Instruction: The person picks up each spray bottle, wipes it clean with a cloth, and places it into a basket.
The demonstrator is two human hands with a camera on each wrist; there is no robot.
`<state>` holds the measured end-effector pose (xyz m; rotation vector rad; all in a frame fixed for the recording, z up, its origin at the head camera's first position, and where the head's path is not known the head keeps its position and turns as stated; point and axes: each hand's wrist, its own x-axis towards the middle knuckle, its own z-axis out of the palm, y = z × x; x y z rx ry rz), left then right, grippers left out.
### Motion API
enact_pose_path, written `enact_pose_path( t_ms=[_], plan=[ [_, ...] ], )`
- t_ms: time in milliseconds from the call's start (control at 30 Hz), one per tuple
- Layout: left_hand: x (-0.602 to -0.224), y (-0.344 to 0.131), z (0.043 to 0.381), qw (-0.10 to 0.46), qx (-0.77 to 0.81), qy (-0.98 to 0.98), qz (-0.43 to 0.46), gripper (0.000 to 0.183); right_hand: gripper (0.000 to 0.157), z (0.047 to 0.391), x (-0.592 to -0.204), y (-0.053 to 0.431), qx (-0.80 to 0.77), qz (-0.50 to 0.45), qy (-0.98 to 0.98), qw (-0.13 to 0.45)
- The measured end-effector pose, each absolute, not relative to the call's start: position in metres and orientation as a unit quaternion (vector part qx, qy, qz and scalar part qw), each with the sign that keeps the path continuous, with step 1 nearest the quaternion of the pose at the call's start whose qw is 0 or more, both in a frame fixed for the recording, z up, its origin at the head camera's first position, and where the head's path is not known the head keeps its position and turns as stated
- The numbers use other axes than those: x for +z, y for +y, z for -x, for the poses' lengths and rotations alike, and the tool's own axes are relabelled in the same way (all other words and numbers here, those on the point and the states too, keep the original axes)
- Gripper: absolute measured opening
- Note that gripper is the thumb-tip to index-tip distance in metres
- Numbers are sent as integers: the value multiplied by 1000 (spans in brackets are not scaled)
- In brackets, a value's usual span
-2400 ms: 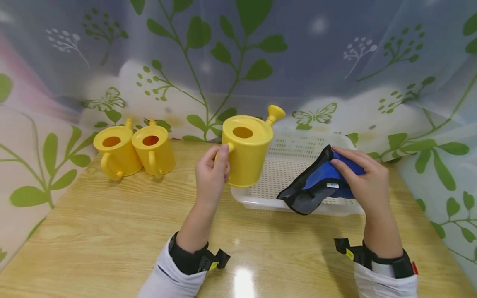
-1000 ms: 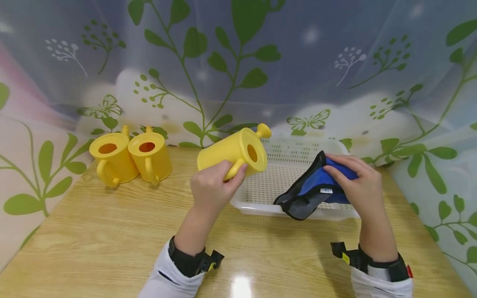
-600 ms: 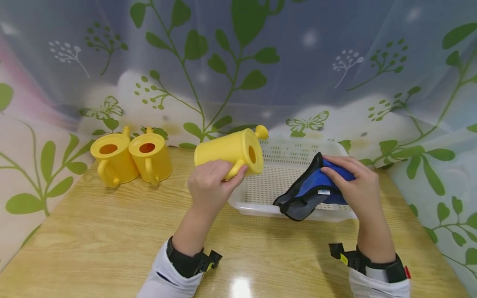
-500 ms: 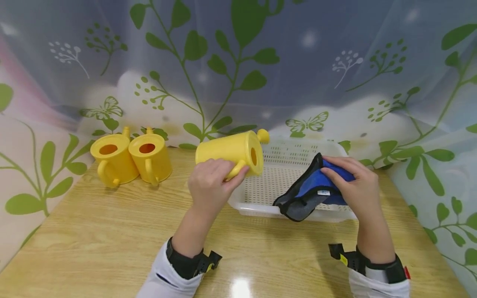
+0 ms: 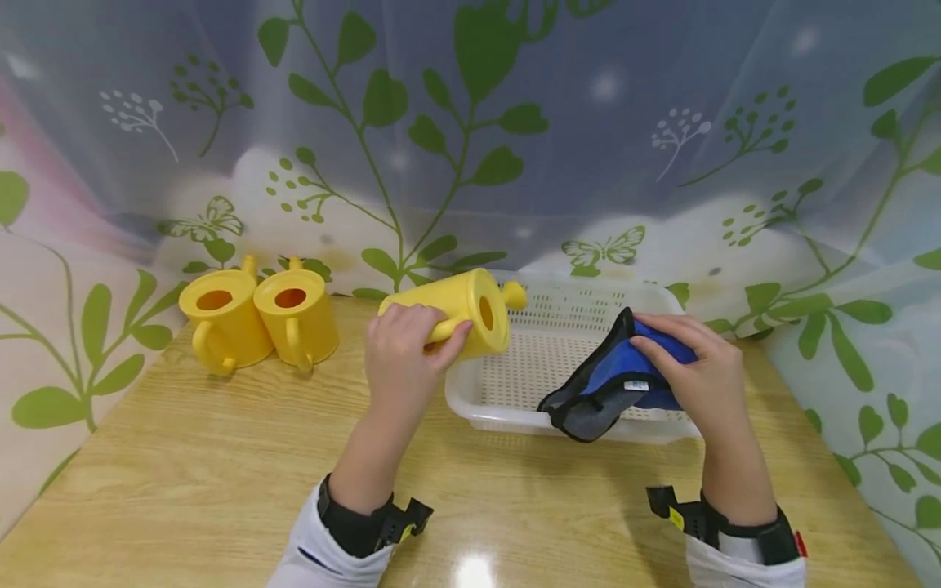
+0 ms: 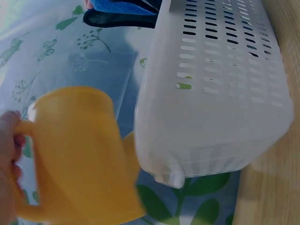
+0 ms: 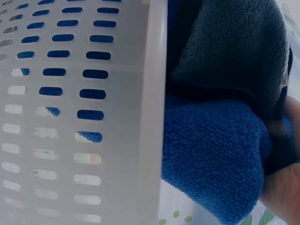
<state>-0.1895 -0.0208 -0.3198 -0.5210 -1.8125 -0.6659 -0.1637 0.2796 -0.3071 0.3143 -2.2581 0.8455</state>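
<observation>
My left hand (image 5: 400, 351) grips a yellow watering can (image 5: 448, 302) by its handle. The can is tipped on its side in the air, its top opening facing right and its spout near the basket's left end. In the left wrist view the curled fingers (image 6: 9, 140) show round the handle. My right hand (image 5: 706, 367) pinches a blue and grey cloth (image 5: 617, 359) with black edging and a small white label. The cloth hangs into a white perforated basket (image 5: 507, 416), its grey end draped over the front rim. The right wrist view shows its fuzzy blue side (image 7: 211, 150).
Two more yellow watering cans, one at the far left (image 5: 243, 327) and one beside it (image 5: 316, 318), stand upright on the wooden table (image 5: 220, 457). Behind the table hangs a leaf-patterned curtain (image 5: 412, 163), close to the basket's back edge.
My left hand has tipped the watering can from upright onto its side, then brought it slightly lower. My right hand keeps its pinch on the cloth, which has hardly moved.
</observation>
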Motion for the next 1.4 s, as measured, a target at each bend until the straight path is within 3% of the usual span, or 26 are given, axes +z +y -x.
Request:
enact_pose_path(
  t_ms=[133,267,767,967,1200,1300,1400],
  plan=[
    [-322,-20,191,612,-217,-712,266,33,27,162,-307,279,330,-115,-870,348],
    [-321,-17,192,648,-172,-679,300,29,28,162,-306,279,329,-106,-869,354],
    [-323,-6,188,651,-114,-645,384,28,28,163,-302,276,323,-137,-853,386],
    [-325,0,186,640,-108,-648,399,28,27,163,-299,273,343,-163,-815,439],
    [-330,2,185,634,-111,-654,397,30,27,162,-273,257,266,-304,-787,466],
    [-330,1,185,625,-111,-662,399,30,16,164,-251,244,221,-408,-772,434],
    [-329,0,185,617,-103,-669,401,31,15,166,-233,228,165,-503,-761,376]
  ],
)
